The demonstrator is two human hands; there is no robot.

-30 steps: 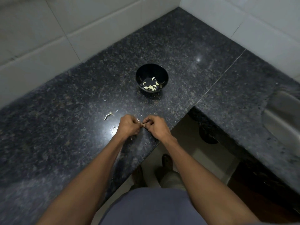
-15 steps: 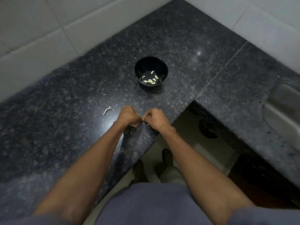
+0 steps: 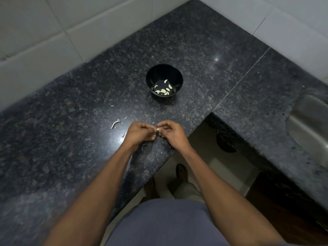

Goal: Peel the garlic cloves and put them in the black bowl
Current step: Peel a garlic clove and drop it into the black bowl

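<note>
Head view looks down on a dark granite counter (image 3: 74, 132) set in a tiled corner. Both hands meet just above the counter's near edge. Left hand (image 3: 140, 133) has its fingers curled in, pinching one end of a small garlic clove (image 3: 157, 129); right hand (image 3: 173, 133) pinches the other end between thumb and fingertips, its remaining fingers bent. That clove is mostly hidden by the fingers, so how much skin it carries cannot be told. Beyond the hands, well apart from them, a black bowl (image 3: 164, 71) stands upright on the counter with a handful of pale peeled cloves (image 3: 164, 88) lying in its bottom. Left of the hands a stem scrap (image 3: 115, 123) lies on the granite, and small flecks of skin (image 3: 142, 145) are scattered near the wrists. A steel sink (image 3: 308, 126) shows at the right edge
</note>
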